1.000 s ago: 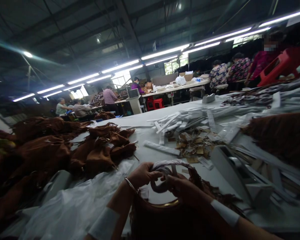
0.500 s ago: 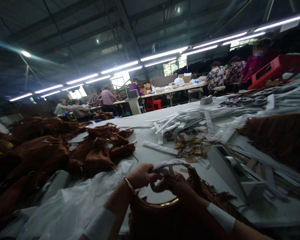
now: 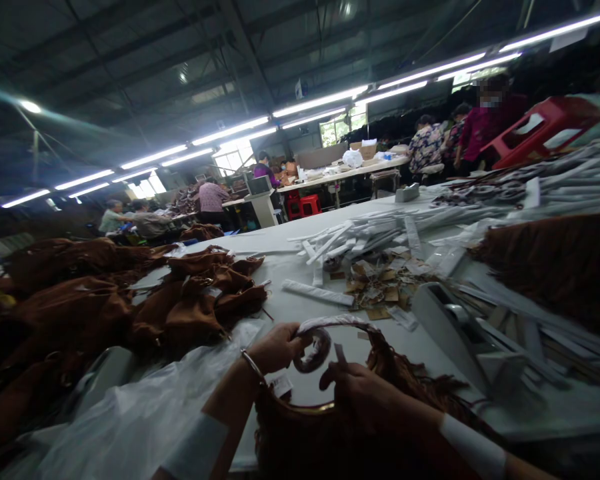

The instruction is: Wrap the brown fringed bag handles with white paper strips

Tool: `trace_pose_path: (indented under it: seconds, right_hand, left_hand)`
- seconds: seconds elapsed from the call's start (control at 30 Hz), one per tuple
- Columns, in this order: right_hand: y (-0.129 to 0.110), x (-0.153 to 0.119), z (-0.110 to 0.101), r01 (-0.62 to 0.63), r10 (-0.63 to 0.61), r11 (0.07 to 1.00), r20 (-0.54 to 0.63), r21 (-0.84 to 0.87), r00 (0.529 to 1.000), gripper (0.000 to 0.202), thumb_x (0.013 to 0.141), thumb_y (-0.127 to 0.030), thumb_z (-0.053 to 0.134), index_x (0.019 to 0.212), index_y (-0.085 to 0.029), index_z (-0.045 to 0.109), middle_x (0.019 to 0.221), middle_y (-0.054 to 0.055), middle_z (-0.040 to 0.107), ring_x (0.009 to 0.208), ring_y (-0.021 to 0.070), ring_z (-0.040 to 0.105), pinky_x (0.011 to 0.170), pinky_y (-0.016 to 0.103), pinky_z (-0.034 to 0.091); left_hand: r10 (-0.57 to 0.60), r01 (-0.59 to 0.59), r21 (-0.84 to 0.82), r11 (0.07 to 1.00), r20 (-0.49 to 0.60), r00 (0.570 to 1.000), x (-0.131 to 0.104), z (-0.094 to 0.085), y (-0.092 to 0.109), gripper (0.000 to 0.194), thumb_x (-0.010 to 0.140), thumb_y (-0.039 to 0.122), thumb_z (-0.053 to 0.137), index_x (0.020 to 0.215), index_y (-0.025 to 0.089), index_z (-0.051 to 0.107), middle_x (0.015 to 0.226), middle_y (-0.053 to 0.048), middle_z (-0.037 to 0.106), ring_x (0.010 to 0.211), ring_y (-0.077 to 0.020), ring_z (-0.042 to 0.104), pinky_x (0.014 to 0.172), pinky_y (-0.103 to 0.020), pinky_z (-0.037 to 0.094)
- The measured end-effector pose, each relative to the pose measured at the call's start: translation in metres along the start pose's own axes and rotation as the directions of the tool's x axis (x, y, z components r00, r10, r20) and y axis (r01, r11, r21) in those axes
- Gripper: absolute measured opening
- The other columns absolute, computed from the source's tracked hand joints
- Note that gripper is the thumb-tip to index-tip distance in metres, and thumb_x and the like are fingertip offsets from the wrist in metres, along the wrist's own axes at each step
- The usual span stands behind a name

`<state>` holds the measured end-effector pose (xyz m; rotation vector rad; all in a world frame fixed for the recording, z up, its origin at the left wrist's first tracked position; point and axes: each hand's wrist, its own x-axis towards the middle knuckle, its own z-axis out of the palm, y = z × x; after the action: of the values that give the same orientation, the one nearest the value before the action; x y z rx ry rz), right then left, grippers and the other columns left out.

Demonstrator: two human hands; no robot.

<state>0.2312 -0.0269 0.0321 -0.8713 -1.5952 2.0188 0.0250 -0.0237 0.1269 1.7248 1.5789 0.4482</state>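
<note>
A dark brown fringed handbag (image 3: 300,433) stands close in front of me, with a gold-coloured metal edge along its opening. Its arched handle (image 3: 337,321) is wrapped in pale wrapping, and a wrapped loop (image 3: 314,353) curls under its left end. My left hand (image 3: 276,348), a bangle at the wrist, is closed on the handle's left end by that loop. Just right of the loop and apart from it, my right hand (image 3: 360,393) pinches a short strip of tape (image 3: 340,353) that sticks up from its fingers. A white label (image 3: 281,385) shows inside the bag's opening.
Brown bags (image 3: 190,300) pile up at left behind clear plastic bags (image 3: 145,400). A grey tape dispenser (image 3: 450,333) stands at right, near cardboard tags (image 3: 380,283) and white wrapped strips (image 3: 350,240). More brown fringe (image 3: 555,267) lies far right. Several people work at tables behind.
My right hand has drawn away from the wrapped handle, down and slightly right, with the strip of tape in its fingers. My left hand still grips the handle. The view has shifted slightly.
</note>
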Motion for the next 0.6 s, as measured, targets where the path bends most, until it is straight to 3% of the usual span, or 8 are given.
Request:
trace_pose_path:
  seconds: [0.1, 0.27, 0.43, 0.5, 0.6]
  right_hand:
    - [-0.006, 0.001, 0.013, -0.182, 0.175, 0.979, 0.074, 0.097, 0.982, 0.058, 0.084, -0.072, 0.052, 0.087, -0.015, 0.063, 0.046, -0.005, 0.043, 0.034, 0.008, 0.03, 0.036, 0.021, 0.022]
    - [-0.016, 0.008, 0.013, -0.204, 0.203, 0.927, 0.038, 0.315, 0.978, 0.062, 0.081, -0.075, 0.054, 0.088, -0.014, 0.065, 0.069, 0.001, 0.054, 0.044, 0.0069, 0.041, 0.038, 0.02, 0.025]
    - [-0.009, 0.005, 0.008, -0.075, 0.123, 0.929, -0.112, 0.363, 0.986, 0.04, 0.075, -0.052, 0.07, 0.068, -0.017, 0.053, 0.054, -0.006, 0.041, 0.043, 0.0062, 0.036, 0.04, 0.02, 0.024]
    - [-0.005, 0.005, 0.009, -0.015, 0.071, 0.941, -0.153, 0.339, 0.986, 0.039, 0.072, -0.051, 0.073, 0.071, -0.019, 0.05, 0.051, -0.008, 0.041, 0.041, 0.0066, 0.035, 0.039, 0.02, 0.025]
    - [-0.004, 0.007, 0.011, -0.032, 0.088, 0.961, -0.196, 0.273, 0.977, 0.038, 0.074, -0.053, 0.071, 0.073, -0.019, 0.053, 0.045, -0.007, 0.044, 0.036, 0.0073, 0.034, 0.037, 0.021, 0.023]
  left_hand:
    - [-0.005, 0.005, 0.006, 1.0, -0.007, 1.0, 0.001, 0.001, 0.003, 0.03, 0.086, 0.044, 0.05, 0.086, 0.015, 0.06, 0.068, 0.001, 0.057, 0.049, -0.0087, 0.046, 0.043, -0.019, 0.035]
    - [-0.028, 0.028, -0.01, 1.0, -0.011, 1.0, 0.002, 0.003, 0.001, 0.032, 0.087, 0.046, 0.048, 0.084, 0.016, 0.058, 0.068, 0.001, 0.056, 0.048, -0.0082, 0.046, 0.042, -0.018, 0.034]
    - [-0.028, 0.028, -0.016, 0.999, -0.013, 1.0, 0.006, 0.005, -0.006, 0.033, 0.087, 0.046, 0.048, 0.086, 0.015, 0.06, 0.067, 0.001, 0.055, 0.048, -0.0085, 0.045, 0.042, -0.019, 0.034]
    - [-0.024, 0.024, -0.017, 1.0, -0.024, 0.999, 0.006, 0.006, -0.005, 0.033, 0.087, 0.046, 0.048, 0.086, 0.015, 0.06, 0.066, 0.001, 0.054, 0.049, -0.0087, 0.044, 0.044, -0.019, 0.033]
    - [0.002, -0.002, -0.009, 1.0, -0.054, 0.999, 0.004, 0.006, 0.0, 0.032, 0.088, 0.045, 0.05, 0.085, 0.015, 0.06, 0.066, 0.002, 0.054, 0.052, -0.0092, 0.044, 0.047, -0.02, 0.034]
